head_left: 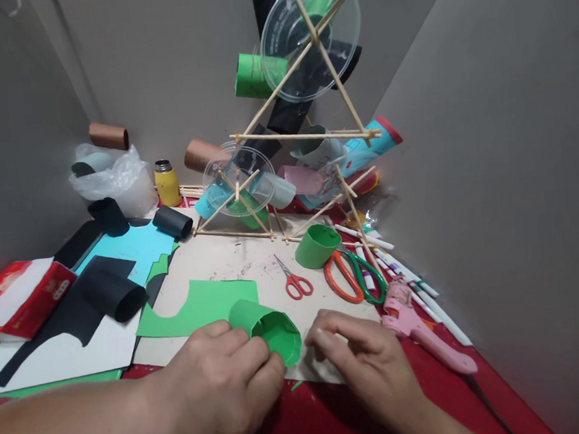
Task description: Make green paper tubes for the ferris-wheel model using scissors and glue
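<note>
My left hand (pixel 226 369) is wrapped round a green paper tube (pixel 281 338), whose open end faces right. Just right of that opening is my right hand (pixel 360 352), apart from the tube, thumb and forefinger pinched together; whatever they hold, if anything, is too small to make out. Beyond the tube lies a green paper sheet (pixel 211 303) with a curved cutout. Small red-handled scissors (pixel 297 283) rest on the pale board (pixel 222 256). A second green tube (pixel 316 247) stands behind them. Tiny green scraps (pixel 297 385) lie near my left fingertips.
A stick-and-plastic-lid wheel structure (pixel 310 41) with paper tubes towers at the back. Orange and green scissors handles (pixel 343 278) and a pink glue gun (pixel 424 337) lie right. Black paper (pixel 51 316), a red box (pixel 22 298) and a yellow bottle (pixel 167 184) are left.
</note>
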`<control>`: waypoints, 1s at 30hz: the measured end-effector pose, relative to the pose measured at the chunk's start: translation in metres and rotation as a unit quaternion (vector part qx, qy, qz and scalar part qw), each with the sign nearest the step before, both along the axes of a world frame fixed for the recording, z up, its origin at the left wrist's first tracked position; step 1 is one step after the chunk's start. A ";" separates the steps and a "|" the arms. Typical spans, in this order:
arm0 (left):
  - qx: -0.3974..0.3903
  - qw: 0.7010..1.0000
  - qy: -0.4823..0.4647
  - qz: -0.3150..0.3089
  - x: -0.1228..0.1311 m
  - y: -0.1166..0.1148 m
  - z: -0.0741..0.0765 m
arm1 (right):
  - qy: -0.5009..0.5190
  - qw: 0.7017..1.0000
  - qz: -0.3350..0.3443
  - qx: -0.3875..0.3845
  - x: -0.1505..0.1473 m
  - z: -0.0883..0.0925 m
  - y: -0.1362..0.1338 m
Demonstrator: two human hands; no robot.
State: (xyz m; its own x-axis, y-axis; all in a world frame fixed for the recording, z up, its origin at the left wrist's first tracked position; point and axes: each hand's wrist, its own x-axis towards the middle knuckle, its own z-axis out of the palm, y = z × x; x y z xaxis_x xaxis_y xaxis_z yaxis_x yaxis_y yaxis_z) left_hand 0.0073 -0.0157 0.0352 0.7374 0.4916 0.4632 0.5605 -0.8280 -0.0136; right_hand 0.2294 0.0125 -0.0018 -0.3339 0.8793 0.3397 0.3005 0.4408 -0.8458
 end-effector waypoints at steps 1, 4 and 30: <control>-0.009 1.000 0.006 -0.001 0.001 -0.001 -0.002 | -0.026 0.999 0.014 0.044 -0.001 0.001 -0.001; -0.029 0.999 0.026 -0.010 0.002 -0.004 -0.005 | -0.091 0.987 0.030 0.125 -0.005 0.000 0.000; -0.529 0.718 -0.443 0.096 -0.016 0.039 0.006 | 0.008 0.997 -0.051 0.060 0.003 0.000 -0.004</control>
State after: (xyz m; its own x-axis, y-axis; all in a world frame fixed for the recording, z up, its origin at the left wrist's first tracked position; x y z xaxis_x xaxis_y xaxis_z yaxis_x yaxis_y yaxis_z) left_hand -0.0089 0.0234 0.0414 0.2557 0.9667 0.0020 0.0658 -0.0195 0.9976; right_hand 0.2327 0.0080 -0.0015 -0.2395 0.8614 0.4479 0.3363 0.5064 -0.7941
